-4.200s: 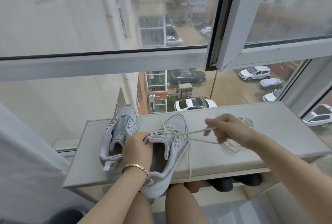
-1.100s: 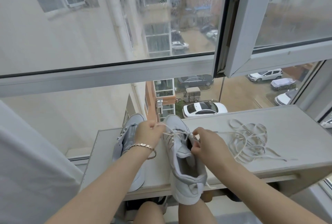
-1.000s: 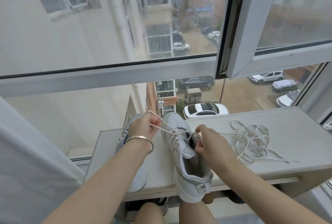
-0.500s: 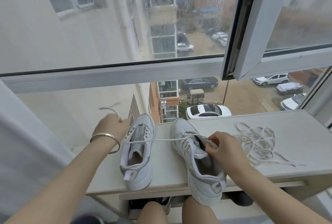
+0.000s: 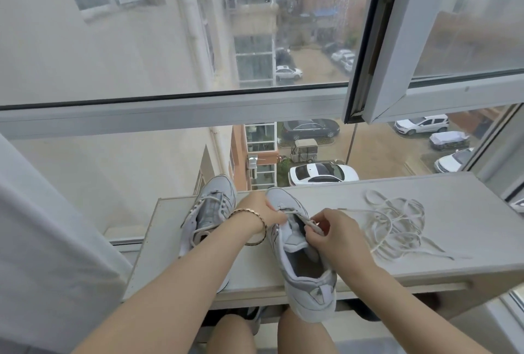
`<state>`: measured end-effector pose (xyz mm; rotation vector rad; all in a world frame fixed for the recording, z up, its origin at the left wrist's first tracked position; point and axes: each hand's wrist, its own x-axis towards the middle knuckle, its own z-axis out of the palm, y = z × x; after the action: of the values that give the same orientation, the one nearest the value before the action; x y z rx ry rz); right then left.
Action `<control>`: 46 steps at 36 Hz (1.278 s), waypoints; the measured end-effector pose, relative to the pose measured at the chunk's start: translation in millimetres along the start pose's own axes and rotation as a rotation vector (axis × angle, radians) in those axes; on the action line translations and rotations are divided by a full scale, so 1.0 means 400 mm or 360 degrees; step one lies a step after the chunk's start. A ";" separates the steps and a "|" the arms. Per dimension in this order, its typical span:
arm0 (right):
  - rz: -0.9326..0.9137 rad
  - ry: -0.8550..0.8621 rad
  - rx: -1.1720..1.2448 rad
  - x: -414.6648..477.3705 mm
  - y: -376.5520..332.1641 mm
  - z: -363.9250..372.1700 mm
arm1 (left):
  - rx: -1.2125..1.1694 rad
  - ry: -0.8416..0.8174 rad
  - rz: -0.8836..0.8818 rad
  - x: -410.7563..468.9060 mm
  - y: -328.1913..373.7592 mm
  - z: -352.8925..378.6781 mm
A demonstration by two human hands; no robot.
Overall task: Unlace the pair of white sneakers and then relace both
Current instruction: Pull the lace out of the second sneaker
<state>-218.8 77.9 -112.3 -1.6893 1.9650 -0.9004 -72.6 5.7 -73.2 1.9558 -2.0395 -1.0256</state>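
Note:
Two white sneakers lie on a pale shelf [image 5: 354,271] under the window. The left sneaker [image 5: 211,212] is still laced and partly hidden behind my left forearm. The right sneaker [image 5: 300,265] has its heel hanging over the shelf's front edge. My left hand [image 5: 262,210], with a bracelet on the wrist, pinches the lace at the eyelets near the shoe's toe end. My right hand [image 5: 331,233] grips the tongue and the right eyelet flap. A pulled-out white lace [image 5: 397,224] lies in a loose tangle to the right of the shoe.
A closed window pane stands just behind the shelf, and an open sash [image 5: 402,50] hangs above on the right. A pale curtain [image 5: 42,254] fills the left edge. My bare knees [image 5: 300,336] sit below the shelf front, with dark shoes under the shelf.
My left hand, which had drawn the lace far out to the left past the left sneaker, has come back to the right sneaker's eyelets. My right hand stayed on the tongue.

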 end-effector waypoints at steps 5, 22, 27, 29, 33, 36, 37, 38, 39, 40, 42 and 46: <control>-0.0002 -0.0028 0.0011 0.002 -0.002 0.000 | -0.0154 -0.0024 -0.0150 0.023 -0.009 0.010; -0.0146 -0.0121 -0.0220 0.014 -0.001 -0.001 | -0.0206 0.0334 0.0354 0.035 -0.039 0.035; -0.0186 -0.0105 -0.0185 0.004 0.000 -0.006 | -0.1124 -0.0165 -0.0058 0.044 -0.060 0.005; -0.0231 -0.0149 -0.0214 0.000 -0.006 -0.003 | -0.1019 -0.0261 -0.0123 0.045 -0.074 -0.010; -0.0285 -0.0174 -0.0241 -0.005 -0.010 0.000 | -0.0993 -0.0451 -0.0136 0.037 -0.097 -0.033; -0.0316 -0.0108 -0.0188 -0.011 -0.006 -0.005 | -0.1005 -0.0408 -0.0106 0.028 -0.090 -0.032; -0.0333 -0.0103 -0.0188 -0.013 -0.007 -0.005 | -0.0895 -0.0367 -0.0076 0.025 -0.085 -0.031; -0.0347 -0.0102 -0.0191 -0.013 -0.008 -0.005 | -0.0709 -0.0315 -0.0019 0.025 -0.080 -0.031; -0.0349 -0.0095 -0.0185 -0.013 -0.009 -0.006 | -0.0485 -0.0260 0.0076 0.021 -0.072 -0.034; -0.0337 -0.0076 -0.0164 -0.010 -0.009 -0.008 | -0.0283 -0.0194 0.0172 0.019 -0.066 -0.040; -0.0309 -0.0013 -0.0097 -0.003 -0.011 -0.013 | -0.0023 0.0039 0.0318 0.014 -0.060 -0.055; -0.0271 0.0093 0.0036 0.014 -0.019 -0.020 | 0.0394 0.0547 0.0544 0.002 -0.043 -0.080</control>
<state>-219.8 73.8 -100.5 -1.8591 1.8614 -1.0388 -41.4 -5.6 -58.5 1.6504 -2.2642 -0.3528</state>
